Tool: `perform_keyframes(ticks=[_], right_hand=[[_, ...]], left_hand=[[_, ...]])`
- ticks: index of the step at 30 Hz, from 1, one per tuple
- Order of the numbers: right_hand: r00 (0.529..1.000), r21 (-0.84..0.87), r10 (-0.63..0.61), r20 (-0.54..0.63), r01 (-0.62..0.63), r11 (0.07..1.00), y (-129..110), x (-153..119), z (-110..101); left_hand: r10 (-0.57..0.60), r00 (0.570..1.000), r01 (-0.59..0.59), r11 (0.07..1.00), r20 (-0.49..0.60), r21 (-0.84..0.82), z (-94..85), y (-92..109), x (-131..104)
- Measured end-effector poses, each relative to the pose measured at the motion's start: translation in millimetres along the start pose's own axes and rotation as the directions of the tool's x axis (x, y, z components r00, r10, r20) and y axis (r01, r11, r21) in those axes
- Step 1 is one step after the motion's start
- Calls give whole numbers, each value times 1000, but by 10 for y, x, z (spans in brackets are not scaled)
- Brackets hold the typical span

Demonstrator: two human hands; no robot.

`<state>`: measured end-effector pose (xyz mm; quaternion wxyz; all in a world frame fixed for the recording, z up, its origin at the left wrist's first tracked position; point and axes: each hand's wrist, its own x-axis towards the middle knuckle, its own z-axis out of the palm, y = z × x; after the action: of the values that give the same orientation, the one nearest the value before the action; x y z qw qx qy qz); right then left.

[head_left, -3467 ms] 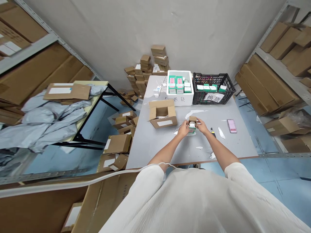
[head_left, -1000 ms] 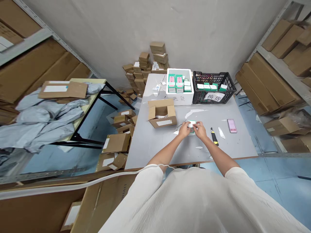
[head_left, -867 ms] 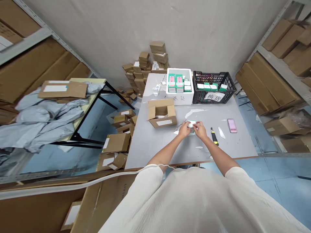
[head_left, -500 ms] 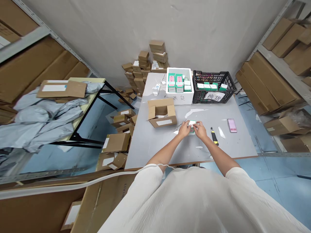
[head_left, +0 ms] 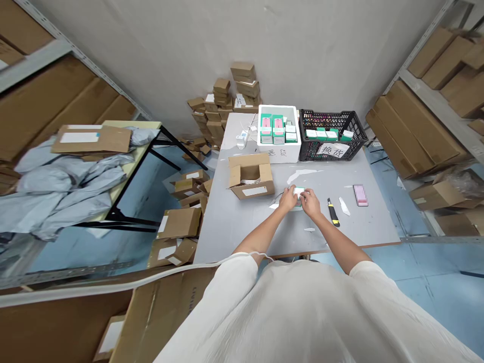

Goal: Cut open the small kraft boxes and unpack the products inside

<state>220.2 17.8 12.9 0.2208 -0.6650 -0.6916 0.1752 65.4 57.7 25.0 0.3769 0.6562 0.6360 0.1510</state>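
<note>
Between my two hands is a small white-and-green box [head_left: 299, 191] on the grey table [head_left: 242, 227]. My left hand [head_left: 288, 199] is closed on its left side, and my right hand [head_left: 310, 202] grips its right side with the fingers at its top. The fingers partly cover the box. Close by on the right lies a black-and-yellow utility knife [head_left: 333, 212], with a torn white scrap [head_left: 344, 206] beside it. An open cardboard box [head_left: 252, 181] stands to the left of my hands.
At the back stand a white foam bin [head_left: 279, 154] of green-and-white boxes and a black crate [head_left: 343, 151]. A pink phone-shaped thing [head_left: 360, 195] lies on the right. Cartons [head_left: 180, 223] crowd the floor on the left; grey parcels [head_left: 53, 196] cover a side table.
Both hands stay on the small box, with only slight finger movement around its top. The view has shifted very slightly; the other things on the table stay put.
</note>
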Motion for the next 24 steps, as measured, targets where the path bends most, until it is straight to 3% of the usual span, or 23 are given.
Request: perform_keyframes(ticks=[7,11,14,18,24], right_hand=[[991,172,45,-128,-23,985,112,-44,90],[996,254,37,-86,-14,967,157,-14,110],[999,308,-43,-33,51,950,142,-3,109],[993,277,-121,16,111,954,85,-12,82],[999,180,-46,30,39,983,-1,-4,80]], left_hand=[[-63,996,61,998,-61,-33,61,-133,-50],[-83,995,80,996,-60,-46,45,-220,-166],[-75,997,73,996,-27,-58,13,-242,-268],[-44,998,47,997,49,-61,-15,-255,-399],[-2,997,9,995,78,-100,-30,-296,-494]])
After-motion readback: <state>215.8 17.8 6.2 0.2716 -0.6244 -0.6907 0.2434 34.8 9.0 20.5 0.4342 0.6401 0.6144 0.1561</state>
